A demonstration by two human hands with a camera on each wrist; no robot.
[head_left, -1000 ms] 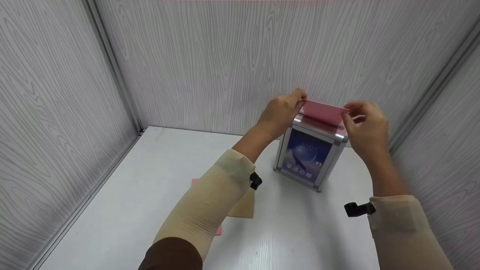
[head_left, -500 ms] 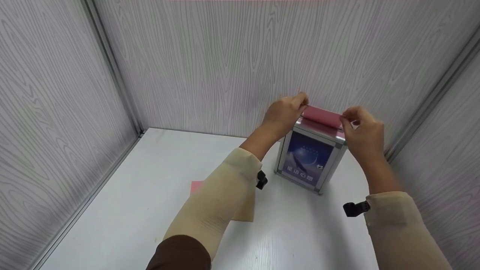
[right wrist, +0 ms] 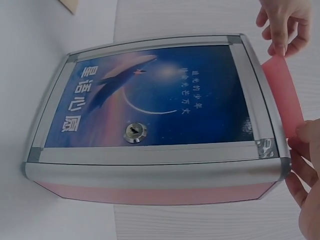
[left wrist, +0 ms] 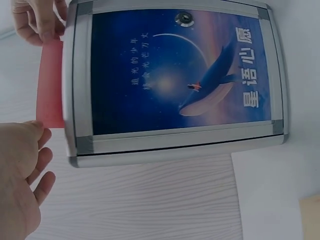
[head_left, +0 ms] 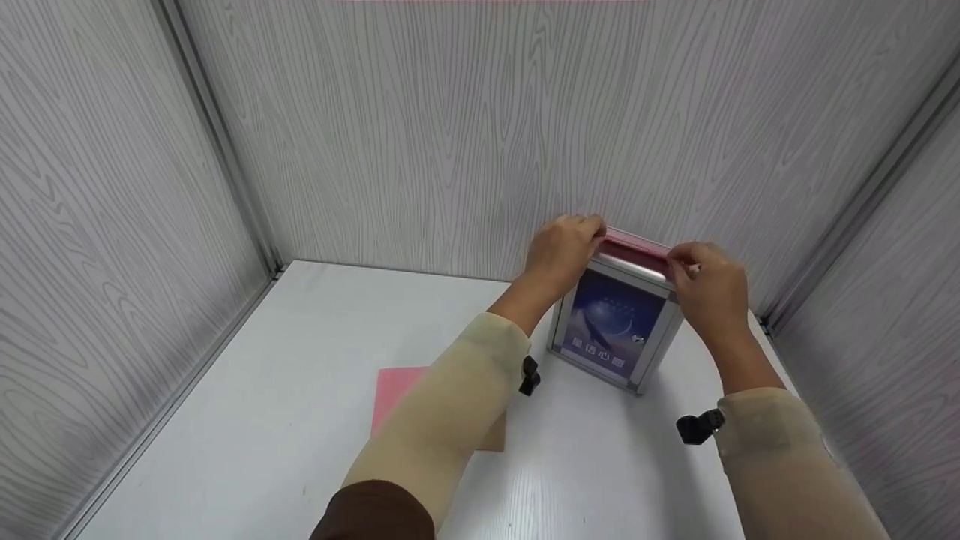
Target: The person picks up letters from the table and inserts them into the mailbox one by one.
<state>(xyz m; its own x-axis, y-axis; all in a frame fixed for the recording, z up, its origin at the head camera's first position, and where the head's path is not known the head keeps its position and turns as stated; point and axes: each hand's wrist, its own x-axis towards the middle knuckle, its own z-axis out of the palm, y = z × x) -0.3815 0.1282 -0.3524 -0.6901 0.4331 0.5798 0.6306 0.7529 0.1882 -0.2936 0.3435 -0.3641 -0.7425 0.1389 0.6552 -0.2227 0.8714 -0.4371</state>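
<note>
A locked suggestion box (head_left: 616, 322) with aluminium edges and a blue whale picture stands upright at the back right of the table. A pink card (left wrist: 50, 87) sticks out of its top, the lower part hidden inside. In the head view my left hand (head_left: 561, 255) pinches the card's left end, and my right hand (head_left: 709, 289) pinches the right end. Both wrist views show the thumbs and fingertips on the card's two corners, close to the box top. A round keyhole lock (right wrist: 135, 132) sits on the front panel.
Under my left forearm lie a pink sheet (head_left: 395, 386) and a brown one (head_left: 493, 436), both partly hidden by the sleeve. Grey wood-patterned walls (head_left: 480, 127) enclose the white table (head_left: 247, 420) at the back and both sides.
Both hands have moved down together, and the pink card has sunk into the box top, so that only a narrow strip shows. The box has stayed in place.
</note>
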